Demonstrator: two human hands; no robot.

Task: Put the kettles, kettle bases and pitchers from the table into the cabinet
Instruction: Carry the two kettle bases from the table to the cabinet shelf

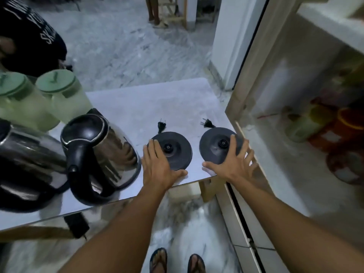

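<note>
Black kettle bases (178,149); green-lidded pitchers (65,95); silver kettles (102,146).

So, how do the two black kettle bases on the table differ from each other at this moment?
The left kettle base lies nearer the kettle; the right kettle base lies at the table edge beside the open cabinet. The left hand covers the left base's near-left rim; the right hand spreads over the right base's near-right part. Both are round, black, flat on the table, each with a plug behind it.
</note>
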